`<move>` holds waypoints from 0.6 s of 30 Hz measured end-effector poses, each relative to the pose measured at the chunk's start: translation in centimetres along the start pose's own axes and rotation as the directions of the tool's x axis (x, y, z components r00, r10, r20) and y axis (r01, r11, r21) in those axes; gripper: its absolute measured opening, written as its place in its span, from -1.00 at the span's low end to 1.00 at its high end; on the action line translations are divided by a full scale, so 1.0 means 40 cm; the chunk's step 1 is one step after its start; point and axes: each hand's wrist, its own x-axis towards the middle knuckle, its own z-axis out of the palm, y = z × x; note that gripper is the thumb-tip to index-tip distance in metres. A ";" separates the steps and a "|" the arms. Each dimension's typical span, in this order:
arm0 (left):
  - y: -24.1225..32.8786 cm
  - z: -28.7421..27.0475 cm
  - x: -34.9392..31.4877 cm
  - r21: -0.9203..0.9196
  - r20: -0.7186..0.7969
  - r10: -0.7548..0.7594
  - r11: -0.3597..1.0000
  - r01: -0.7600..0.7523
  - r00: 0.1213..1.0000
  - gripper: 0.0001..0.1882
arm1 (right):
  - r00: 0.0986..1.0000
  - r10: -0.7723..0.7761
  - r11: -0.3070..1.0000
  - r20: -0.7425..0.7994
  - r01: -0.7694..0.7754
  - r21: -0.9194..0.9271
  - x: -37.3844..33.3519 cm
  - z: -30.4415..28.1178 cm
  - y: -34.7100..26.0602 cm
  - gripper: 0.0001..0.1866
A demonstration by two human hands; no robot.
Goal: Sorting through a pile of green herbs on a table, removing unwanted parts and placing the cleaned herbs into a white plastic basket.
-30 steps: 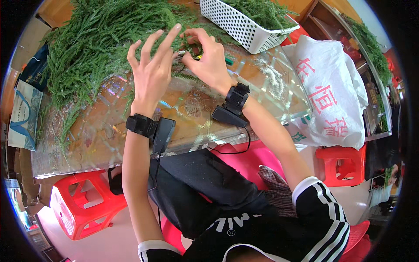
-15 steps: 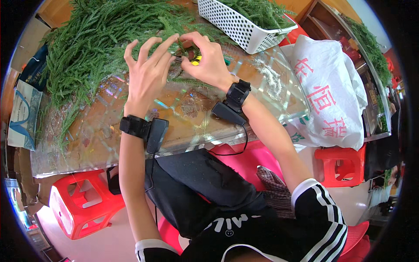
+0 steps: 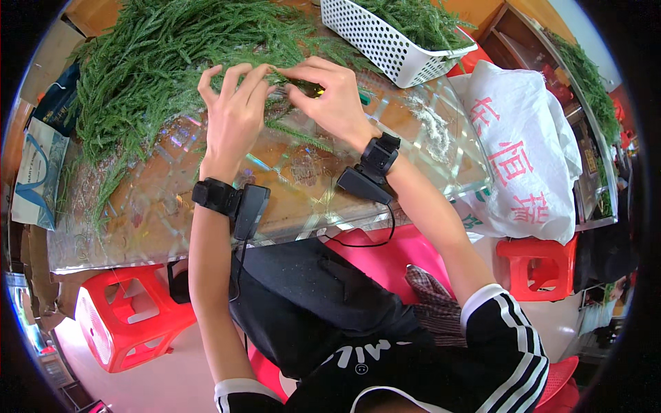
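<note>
My left hand (image 3: 236, 113) is over the table with its thumb and forefinger closed on a green needle-leaf sprig (image 3: 275, 107). Opposite it, my right hand (image 3: 332, 96) has thumb and forefinger brought together, pinching at the same greenery near the left fingertips. A small dark and yellow piece (image 3: 318, 91) shows inside the curve of the right hand; its kind is hard to make out. Below the hands a feathery green tip (image 3: 299, 135) sticks out over the tabletop. Exactly where the fingers meet the stem is partly hidden.
A large heap of green sprigs (image 3: 158, 69) covers the far left of the plastic-covered table (image 3: 289, 199). A white perforated basket (image 3: 385, 48) holds more. White powder (image 3: 432, 127) lies at right, beside a white sack (image 3: 527, 138). Red stools (image 3: 131, 310) stand below.
My right hand has flattened, its forefinger straightening toward the left fingertips, and the yellow piece shows less. The left fingers have drawn slightly closer together. The view has shifted slightly.
</note>
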 end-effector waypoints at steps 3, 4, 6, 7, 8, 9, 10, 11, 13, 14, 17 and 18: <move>-0.004 -0.003 0.005 0.018 0.026 0.058 0.998 -0.059 0.998 -0.91 | 0.997 -0.077 0.994 -0.004 0.077 -0.074 0.005 -0.001 0.009 -0.79; -0.003 -0.005 0.006 0.017 0.029 0.058 0.998 -0.059 0.998 -0.91 | 0.993 -0.116 0.987 -0.004 0.115 -0.111 0.007 -0.002 0.012 -0.80; 0.000 -0.019 0.012 0.000 0.033 0.032 0.999 -0.032 0.999 -0.91 | 0.993 -0.105 0.986 0.056 0.111 -0.128 0.009 -0.005 0.012 -0.79; 0.000 -0.024 0.012 -0.009 0.036 0.020 1.000 -0.019 0.999 -0.91 | 0.989 -0.095 0.982 0.116 0.112 -0.150 0.011 -0.010 0.013 -0.79; -0.003 -0.028 0.010 -0.008 0.041 0.021 1.000 -0.020 0.999 -0.91 | 0.981 -0.084 0.979 0.176 0.115 -0.171 0.013 -0.014 0.013 -0.79; -0.007 -0.030 0.009 -0.019 0.027 0.023 1.000 -0.022 0.999 -0.90 | 0.981 -0.082 0.980 0.174 0.112 -0.167 0.015 -0.019 0.012 -0.79; -0.009 -0.030 0.011 -0.032 0.007 0.025 0.999 -0.025 1.000 -0.90 | 0.972 0.005 0.996 0.233 0.014 -0.082 0.022 -0.031 0.009 -0.80; -0.010 -0.030 0.013 -0.045 -0.012 0.028 0.999 -0.028 1.000 -0.89 | 0.951 0.086 0.996 0.298 -0.089 -0.003 0.029 -0.042 0.007 -0.80; -0.010 -0.031 0.016 -0.075 -0.030 0.025 0.997 -0.027 0.999 -0.89 | 0.918 0.157 0.978 0.364 -0.195 0.070 0.034 -0.052 0.010 -0.80; -0.009 -0.031 0.017 -0.106 -0.048 0.020 0.994 -0.024 0.999 -0.88 | 0.895 0.187 0.945 0.404 -0.276 0.173 0.034 -0.055 0.015 -0.81; -0.003 -0.025 0.020 -0.157 -0.074 0.021 0.987 -0.033 0.997 -0.87 | 0.845 0.234 0.830 0.481 -0.431 0.355 0.029 -0.061 0.036 -0.81; 0.000 -0.023 0.020 -0.174 -0.081 0.022 0.984 -0.036 0.996 -0.87 | 0.831 0.248 0.771 0.497 -0.481 0.418 0.024 -0.062 0.046 -0.81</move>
